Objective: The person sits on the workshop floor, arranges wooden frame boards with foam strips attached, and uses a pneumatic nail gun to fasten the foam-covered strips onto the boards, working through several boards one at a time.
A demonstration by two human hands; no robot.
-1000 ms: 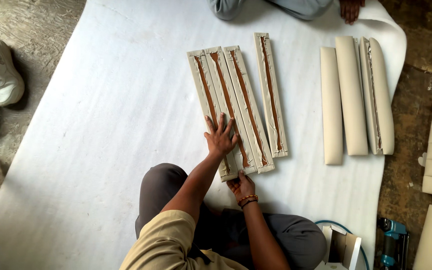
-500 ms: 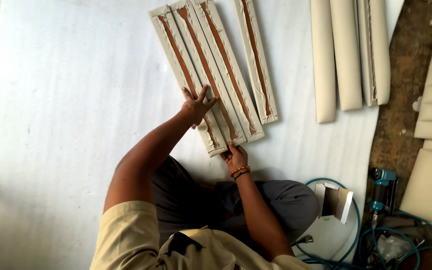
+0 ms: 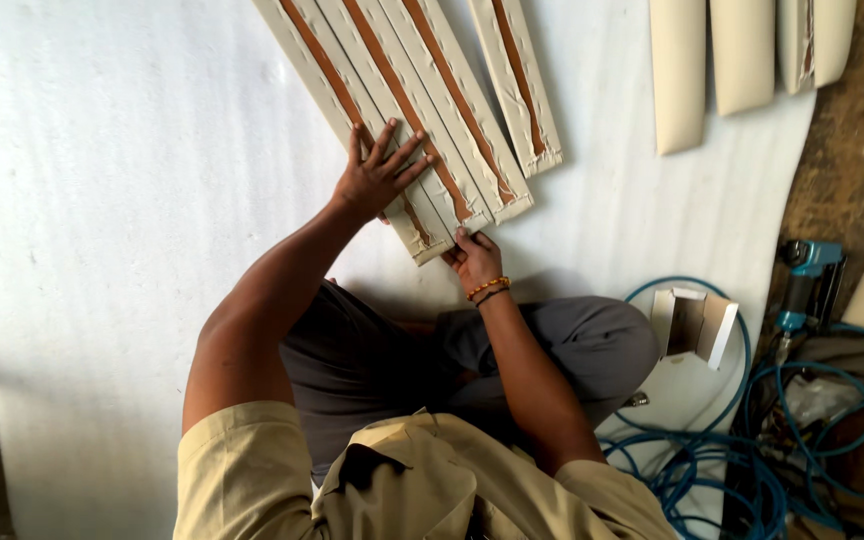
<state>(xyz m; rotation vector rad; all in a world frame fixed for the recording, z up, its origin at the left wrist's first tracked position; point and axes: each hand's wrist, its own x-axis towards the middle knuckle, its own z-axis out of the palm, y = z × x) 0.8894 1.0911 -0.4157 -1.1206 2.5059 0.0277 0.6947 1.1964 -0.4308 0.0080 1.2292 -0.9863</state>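
Three long cream fabric-wrapped panels (image 3: pixel 422 110) lie side by side, backs up, each with a brown wooden strip down the middle. My left hand (image 3: pixel 377 175) presses flat on the leftmost two, fingers spread. My right hand (image 3: pixel 474 262), with a beaded bracelet at the wrist, curls its fingers on the near end of the panels. A fourth panel (image 3: pixel 517 85) lies slightly apart to the right. I sit cross-legged right behind them.
All of this rests on a white foam sheet (image 3: pixel 102 200). Padded cream panels (image 3: pixel 677 75) lie face up at the top right. A teal pneumatic stapler (image 3: pixel 807 270), coiled blue hose (image 3: pixel 692 470) and a small open white box (image 3: pixel 697 325) are at my right.
The view has tipped down and closer, so the panels sit higher and more slanted in frame. Both hands stay on the near ends of the panels.
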